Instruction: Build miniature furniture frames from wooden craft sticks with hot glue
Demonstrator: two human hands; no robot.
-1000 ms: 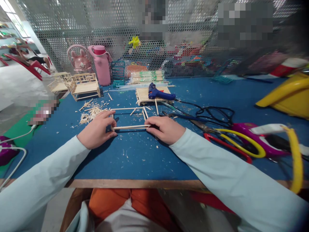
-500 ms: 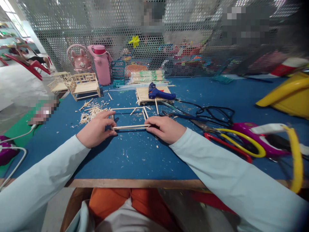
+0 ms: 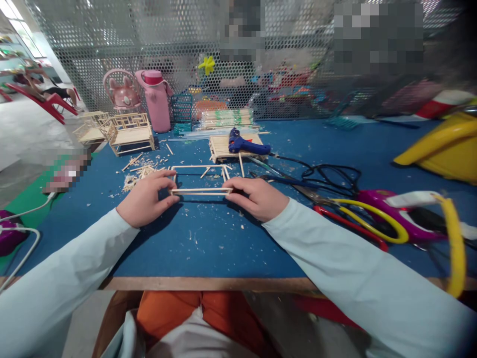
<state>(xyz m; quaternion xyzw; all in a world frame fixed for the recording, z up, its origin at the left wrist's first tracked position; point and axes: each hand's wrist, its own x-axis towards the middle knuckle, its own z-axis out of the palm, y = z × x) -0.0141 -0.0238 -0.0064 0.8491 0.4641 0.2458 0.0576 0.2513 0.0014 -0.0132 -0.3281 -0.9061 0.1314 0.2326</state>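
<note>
Between my hands is a rectangular frame of thin wooden sticks [image 3: 201, 193], its near side made of two sticks lying close together. My left hand [image 3: 149, 198] pinches the near left corner between thumb and fingers. At the near right corner, my right hand [image 3: 257, 197] grips the frame the same way. The fingertips hide both near corners. Just beyond the frame, a blue glue gun [image 3: 249, 145] rests on a small slatted wooden piece [image 3: 219, 144]. Stick scraps and shavings [image 3: 139, 176] lie beyond my left hand.
Two small stick-built benches [image 3: 132, 133] stand at the back left beside a pink bottle [image 3: 158, 104]. Packaged sticks [image 3: 227, 118] lie by the mesh panel. Right of my right hand are black cable [image 3: 335, 171], yellow-handled scissors [image 3: 387, 233] and a purple tool [image 3: 380, 199].
The near side of the stick frame has risen slightly, and its two sticks show a little more gap. Both hands keep their hold at the corners.
</note>
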